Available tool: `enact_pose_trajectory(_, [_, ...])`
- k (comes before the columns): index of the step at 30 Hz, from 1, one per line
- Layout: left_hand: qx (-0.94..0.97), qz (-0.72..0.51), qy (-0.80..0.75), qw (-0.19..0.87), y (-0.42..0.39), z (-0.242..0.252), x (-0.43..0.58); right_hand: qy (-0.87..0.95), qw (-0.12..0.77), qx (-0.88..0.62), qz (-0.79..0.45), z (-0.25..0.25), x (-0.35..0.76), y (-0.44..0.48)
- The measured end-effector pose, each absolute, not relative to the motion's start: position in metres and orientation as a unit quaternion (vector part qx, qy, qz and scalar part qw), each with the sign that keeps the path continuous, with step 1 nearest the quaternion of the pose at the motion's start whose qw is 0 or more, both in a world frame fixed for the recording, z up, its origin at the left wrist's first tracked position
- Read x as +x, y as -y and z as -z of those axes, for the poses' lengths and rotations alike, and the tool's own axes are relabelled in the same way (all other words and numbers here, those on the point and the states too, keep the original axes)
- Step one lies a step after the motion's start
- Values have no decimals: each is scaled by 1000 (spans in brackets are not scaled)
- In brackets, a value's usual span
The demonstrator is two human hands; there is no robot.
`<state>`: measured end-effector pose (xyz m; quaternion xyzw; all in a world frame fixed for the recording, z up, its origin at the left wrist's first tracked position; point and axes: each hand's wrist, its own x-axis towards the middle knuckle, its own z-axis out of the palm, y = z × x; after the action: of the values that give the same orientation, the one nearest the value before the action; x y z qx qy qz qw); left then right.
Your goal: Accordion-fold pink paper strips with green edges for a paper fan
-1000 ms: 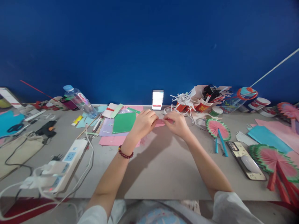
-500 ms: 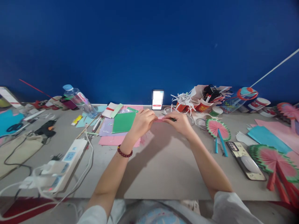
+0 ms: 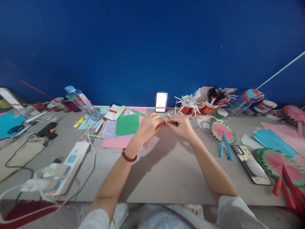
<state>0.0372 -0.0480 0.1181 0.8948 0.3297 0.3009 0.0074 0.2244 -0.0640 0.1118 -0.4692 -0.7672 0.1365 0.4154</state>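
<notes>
My left hand (image 3: 150, 126), with a dark red bead bracelet (image 3: 129, 156) at the wrist, and my right hand (image 3: 180, 125) meet fingertip to fingertip above the table. Both are closed in a pinch on a small piece of pink paper (image 3: 164, 125), most of which my fingers cover. A dark green bit shows under the right fingers. Left of my left hand lie a green paper sheet (image 3: 127, 124) and pink paper (image 3: 114, 143). Behind the hands an upright phone (image 3: 161, 101) leans on the blue wall.
To the left are a power strip (image 3: 69, 170) with cables, a water bottle (image 3: 82, 102), a glue gun (image 3: 47, 130) and scissors (image 3: 16, 128). At right stand cups with paper strips (image 3: 187, 103), paper fans (image 3: 223, 132), a phone (image 3: 251, 165) with a mouse (image 3: 255, 167) on it, and blue paper (image 3: 274, 142).
My left hand has shifted right, so both hands' fingertips now come together. Less of the pink paper shows between them. The right hand has barely moved.
</notes>
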Motion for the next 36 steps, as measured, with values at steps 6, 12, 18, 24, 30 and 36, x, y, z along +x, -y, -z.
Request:
enact_pose_trajectory(6, [885, -326, -331, 37, 44, -116, 34, 766, 388, -473, -195, -113, 229, 63])
enact_pose_trajectory(12, [883, -327, -333, 48, 41, -117, 31, 741, 385, -500, -232, -117, 233, 62])
enact_pose_trajectory(18, [885, -325, -327, 61, 42, -118, 31, 725, 388, -512, -249, -118, 230, 62])
enact_pose_trajectory(24, [885, -317, -334, 68, 42, -117, 32, 721, 384, -524, -239, -115, 229, 62])
enact_pose_trajectory(30, [884, -321, -329, 86, 44, -114, 35, 732, 361, -526, -240, -112, 231, 62])
enact_pose_trajectory(36, [879, -322, -340, 88, 43, -114, 33, 737, 349, -512, -269, -115, 237, 61])
